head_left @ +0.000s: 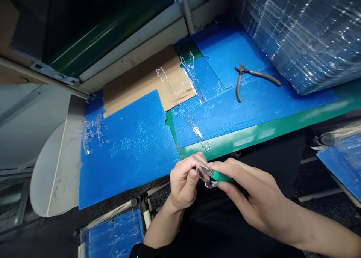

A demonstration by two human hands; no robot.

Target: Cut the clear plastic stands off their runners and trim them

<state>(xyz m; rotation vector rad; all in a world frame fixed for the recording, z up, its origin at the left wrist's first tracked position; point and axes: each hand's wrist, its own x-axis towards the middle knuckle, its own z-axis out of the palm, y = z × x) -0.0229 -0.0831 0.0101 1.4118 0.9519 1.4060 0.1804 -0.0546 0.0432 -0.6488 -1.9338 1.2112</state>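
Hands, two, bare, both occupied. My left hand (184, 183): fingers curled in, thumb and forefinger pinching a clear plastic piece (211, 184). My right hand (254, 190): gripping a green-handled knife (224, 176), its blade pointing toward the left thumb and lying over the clear plastic piece. Both hands are in front of the table (293, 125), near its front edge, about midway along. Clear plastic and glare make it hard for me to say whether the cutting edge actually touches.

On the table, I list the following.
- Blue sheet (132, 149), one, at the left end, reaching the front edge, marked with pale characters; further blue sheeting (225, 111) covers much of the right part.
- Cardboard (135, 79), one flat piece, along the back edge, left of middle.
- Clear part (201, 139), one, slender, its near end close to the front edge.
- Further clear parts (194, 76), lying across the right end of the cardboard and onto blue sheeting.
- Clear cluster (94, 130), tangled, by the left edge.
- Pliers (244, 70), one pair, handles spread, toward the back and right of middle.
- Clear stack (310, 36), bulky and ridged, at the back right corner.
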